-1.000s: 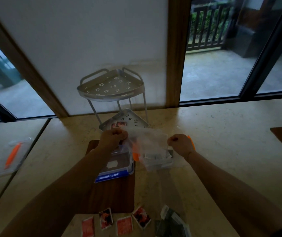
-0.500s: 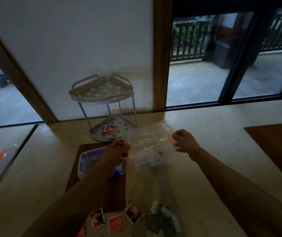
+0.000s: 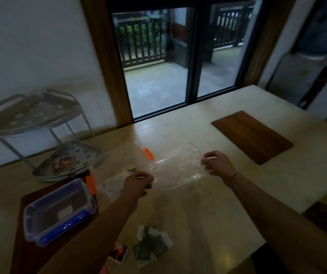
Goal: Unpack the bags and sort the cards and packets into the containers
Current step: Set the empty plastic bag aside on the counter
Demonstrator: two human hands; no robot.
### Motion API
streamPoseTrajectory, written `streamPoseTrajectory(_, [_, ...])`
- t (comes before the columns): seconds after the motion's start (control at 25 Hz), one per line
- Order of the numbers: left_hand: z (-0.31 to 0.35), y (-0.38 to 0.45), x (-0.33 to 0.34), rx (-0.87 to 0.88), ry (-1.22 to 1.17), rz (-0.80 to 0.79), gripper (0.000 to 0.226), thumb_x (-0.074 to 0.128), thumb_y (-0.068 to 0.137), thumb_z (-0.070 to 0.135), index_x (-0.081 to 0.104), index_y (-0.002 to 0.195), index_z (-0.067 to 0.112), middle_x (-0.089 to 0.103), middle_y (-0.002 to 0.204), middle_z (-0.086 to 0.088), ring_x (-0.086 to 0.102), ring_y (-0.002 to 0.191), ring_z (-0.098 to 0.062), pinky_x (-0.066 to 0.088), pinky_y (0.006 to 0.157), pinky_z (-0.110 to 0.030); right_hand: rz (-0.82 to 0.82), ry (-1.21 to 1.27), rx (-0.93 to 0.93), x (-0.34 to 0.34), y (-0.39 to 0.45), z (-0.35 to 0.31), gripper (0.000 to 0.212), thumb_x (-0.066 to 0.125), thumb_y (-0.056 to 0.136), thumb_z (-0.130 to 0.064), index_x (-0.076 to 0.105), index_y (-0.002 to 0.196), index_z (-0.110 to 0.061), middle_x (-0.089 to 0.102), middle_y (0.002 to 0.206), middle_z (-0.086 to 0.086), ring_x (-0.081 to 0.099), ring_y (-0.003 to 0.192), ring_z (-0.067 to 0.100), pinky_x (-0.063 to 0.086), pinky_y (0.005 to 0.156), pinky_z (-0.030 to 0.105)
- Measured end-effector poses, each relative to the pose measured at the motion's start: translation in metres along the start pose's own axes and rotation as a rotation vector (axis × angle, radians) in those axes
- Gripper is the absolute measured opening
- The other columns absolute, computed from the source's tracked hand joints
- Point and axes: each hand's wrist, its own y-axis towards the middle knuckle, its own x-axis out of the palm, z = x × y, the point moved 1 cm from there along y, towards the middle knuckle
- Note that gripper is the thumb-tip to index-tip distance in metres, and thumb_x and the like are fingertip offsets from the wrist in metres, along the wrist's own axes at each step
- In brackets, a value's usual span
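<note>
On pale stone table (image 3: 208, 204) by window (image 3: 178, 56) — left hand (image 3: 138, 184) | right hand (image 3: 217, 164) — both pinching clear bag (image 3: 174, 167)

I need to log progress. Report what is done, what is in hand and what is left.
Done: some cards lie on the lower tier of the rack.

In hand: the left hand and right hand hold a clear bag over the table.

Left: dark packets and a red card lie loose near the front edge; the blue-rimmed box looks nearly empty.
</note>
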Motion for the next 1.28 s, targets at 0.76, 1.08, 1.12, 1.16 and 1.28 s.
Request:
streamPoseTrajectory(0.76, [-0.003, -0.005, 0.188, 0.329, 0.587, -0.282, 0.090, 0.078, 0.076, 0.033, 0.027, 0.149, 0.023, 0.023, 0.153, -0.007, 0.027, 0.139, -0.031, 0.031, 0.113, -0.049, 0.305, -0.223, -0.152, -0.153, -0.070, 0.037, 0.027, 0.074, 0.080, -0.008, 0.066, 0.106, -0.013, 0.070, 0.085, 0.004, 0.065, 0.070, 0.013, 0.056, 0.069, 0.023])
streamPoseTrajectory(1.08, [0.033, -0.037, 0.285, 0.512, 0.673, -0.441, 0.061, 0.069, 0.084, 0.038, 0.043, 0.139, 0.035, 0.042, 0.146, 0.004, 0.038, 0.133, -0.021, 0.035, 0.105, -0.041, 0.094, -0.512, -0.283, -0.207, -0.033, 0.045, 0.032, 0.074, 0.080, -0.017, 0.064, 0.110, -0.021, 0.073, 0.094, -0.001, 0.066, 0.087, 0.011, 0.056, 0.085, 0.030])
streamPoseTrajectory(1.12, [0.035, -0.041, 0.296, 0.545, 0.691, -0.474, 0.049, 0.066, 0.086, 0.038, 0.051, 0.133, 0.032, 0.052, 0.137, 0.003, 0.047, 0.124, -0.018, 0.038, 0.099, -0.034, 0.065, -0.506, -0.290, -0.211, -0.031, 0.047, 0.033, 0.074, 0.079, -0.017, 0.064, 0.111, -0.020, 0.073, 0.092, -0.001, 0.066, 0.086, 0.010, 0.056, 0.085, 0.030])
streamPoseTrajectory(1.16, [0.036, -0.044, 0.306, 0.576, 0.706, -0.494, 0.038, 0.063, 0.089, 0.037, 0.059, 0.126, 0.028, 0.061, 0.126, 0.002, 0.056, 0.113, -0.015, 0.042, 0.093, -0.029, 0.046, -0.494, -0.295, -0.217, -0.030, 0.049, 0.034, 0.075, 0.079, -0.017, 0.065, 0.111, -0.020, 0.073, 0.091, 0.000, 0.066, 0.085, 0.010, 0.056, 0.083, 0.029])
streamPoseTrajectory(1.28, [0.035, -0.048, 0.324, 0.613, 0.705, -0.501, 0.019, 0.061, 0.092, 0.026, 0.072, 0.105, 0.017, 0.072, 0.098, -0.001, 0.064, 0.083, -0.011, 0.052, 0.081, -0.027, 0.022, -0.387, -0.274, -0.233, -0.027, 0.058, 0.037, 0.077, 0.076, -0.016, 0.065, 0.110, -0.022, 0.072, 0.093, 0.002, 0.067, 0.085, 0.010, 0.056, 0.078, 0.026])
